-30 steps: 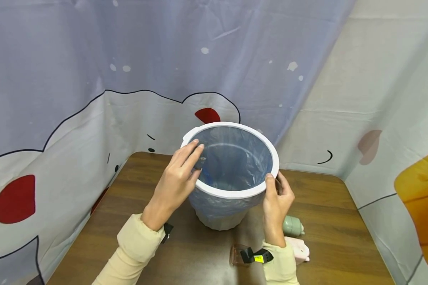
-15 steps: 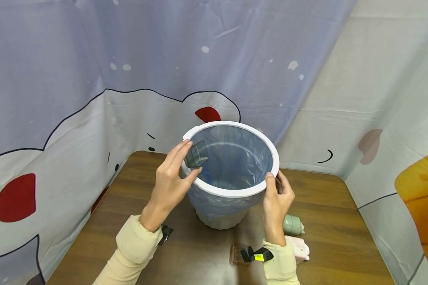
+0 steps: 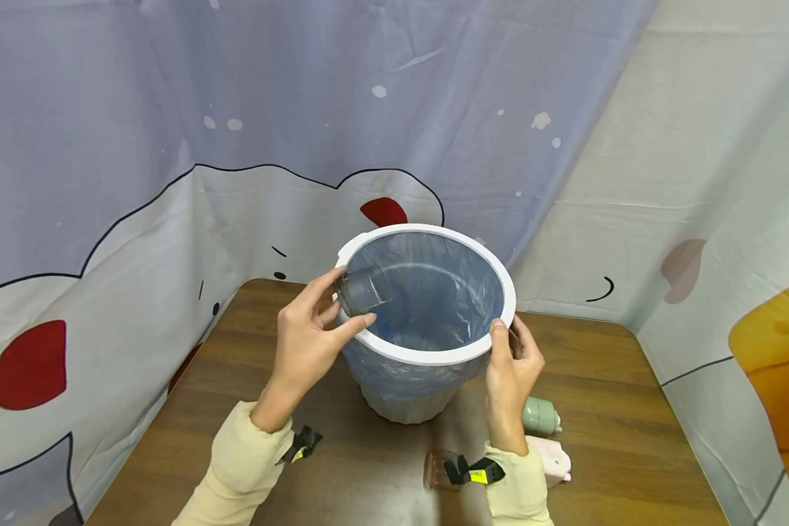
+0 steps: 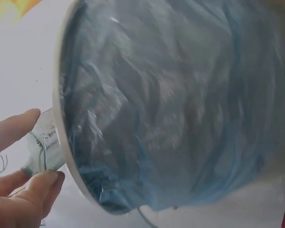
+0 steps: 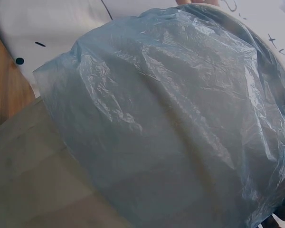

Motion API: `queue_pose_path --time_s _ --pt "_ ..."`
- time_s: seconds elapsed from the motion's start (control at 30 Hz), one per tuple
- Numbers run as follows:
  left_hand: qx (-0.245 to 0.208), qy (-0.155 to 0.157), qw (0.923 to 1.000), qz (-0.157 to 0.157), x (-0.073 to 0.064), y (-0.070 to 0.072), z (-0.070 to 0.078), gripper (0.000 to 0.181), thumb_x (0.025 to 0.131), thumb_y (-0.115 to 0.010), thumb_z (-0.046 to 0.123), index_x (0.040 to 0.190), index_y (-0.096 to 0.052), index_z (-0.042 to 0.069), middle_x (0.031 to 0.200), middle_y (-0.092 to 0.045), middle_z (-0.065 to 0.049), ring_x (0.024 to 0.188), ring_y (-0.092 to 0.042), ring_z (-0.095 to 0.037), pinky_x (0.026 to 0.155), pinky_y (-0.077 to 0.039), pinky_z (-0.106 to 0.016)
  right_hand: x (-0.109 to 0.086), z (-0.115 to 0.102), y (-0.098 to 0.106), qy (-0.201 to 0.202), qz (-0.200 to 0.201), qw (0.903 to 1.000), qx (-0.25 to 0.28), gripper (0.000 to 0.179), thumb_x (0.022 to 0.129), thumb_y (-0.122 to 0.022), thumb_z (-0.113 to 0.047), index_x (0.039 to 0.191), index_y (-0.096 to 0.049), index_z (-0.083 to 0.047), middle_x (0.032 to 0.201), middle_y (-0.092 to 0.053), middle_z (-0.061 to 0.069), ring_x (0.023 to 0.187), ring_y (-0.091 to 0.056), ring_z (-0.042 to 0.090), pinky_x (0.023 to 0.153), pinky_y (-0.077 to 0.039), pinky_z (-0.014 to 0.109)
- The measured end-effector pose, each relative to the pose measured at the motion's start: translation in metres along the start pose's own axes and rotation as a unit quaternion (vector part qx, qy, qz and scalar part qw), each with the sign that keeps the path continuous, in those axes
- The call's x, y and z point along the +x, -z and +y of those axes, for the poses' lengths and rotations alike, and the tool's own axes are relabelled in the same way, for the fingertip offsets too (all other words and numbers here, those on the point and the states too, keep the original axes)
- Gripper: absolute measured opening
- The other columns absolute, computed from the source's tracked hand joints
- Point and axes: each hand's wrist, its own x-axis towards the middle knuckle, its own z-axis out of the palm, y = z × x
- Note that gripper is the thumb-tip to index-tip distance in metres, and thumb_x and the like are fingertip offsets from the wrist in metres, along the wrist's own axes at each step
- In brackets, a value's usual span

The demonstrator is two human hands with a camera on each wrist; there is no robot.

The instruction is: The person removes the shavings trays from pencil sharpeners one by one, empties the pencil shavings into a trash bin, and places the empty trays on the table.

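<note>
A white trash can lined with a thin blue plastic bag stands on the table, tipped slightly in the head view. At its left rim my left hand holds a small clear smoky container between thumb and fingers. The container lies on its side, one end reaching over the can's mouth. Dark specks show on its wall in the left wrist view, where the rim hides part of the container. My right hand grips the opposite rim, thumb on top and fingers outside.
Beside the right forearm lie a green cylindrical object and a pale pink one. A clear reddish box sits on the wooden table near the right wrist. Printed curtains surround the table.
My left hand has drawn back left and turned, bringing the container into view and tilting it further onto its side. My right hand has kept its hold on the rim.
</note>
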Motion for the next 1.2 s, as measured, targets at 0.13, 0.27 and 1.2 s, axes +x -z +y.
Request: queue_pose_path --time_s 0.13,0.27,1.2 --pt "-0.103 0.081 0.9913 -0.003 0.001 0.004 0.004 0.068 0.065 -0.078 -0.007 0.127 -0.051 -0.001 0.124 -0.053 -0.018 0.111 -0.055 -0.029 0.087 -0.048 -0.030 0.000 0.000 0.001 -0.001 0.001 1.0000 -0.001 0.029 0.084 -0.063 -0.010 0.110 -0.064 0.004 0.089 -0.065 0.002 0.083 -0.061 0.011 0.073 -0.049 0.017" --pt "-0.129 0.134 0.9825 0.005 0.002 0.009 0.008 0.065 0.067 -0.079 -0.002 0.126 -0.053 0.003 0.123 -0.054 -0.016 0.112 -0.055 -0.027 0.090 -0.046 -0.030 0.000 0.001 0.001 -0.002 0.000 1.0000 -0.002 0.030 0.084 -0.063 -0.010 0.110 -0.064 0.004 0.090 -0.065 0.003 0.083 -0.061 0.012 0.073 -0.049 0.017" --pt "-0.341 0.249 0.9038 -0.071 -0.005 0.034 0.005 0.062 0.078 -0.060 -0.015 0.135 -0.034 -0.010 0.130 -0.047 -0.026 0.116 -0.051 -0.027 0.090 -0.047 -0.028 0.000 0.001 0.001 -0.003 -0.002 1.0000 0.001 0.029 0.085 -0.063 -0.010 0.110 -0.064 0.003 0.100 -0.063 0.018 0.084 -0.062 0.013 0.073 -0.050 0.018"
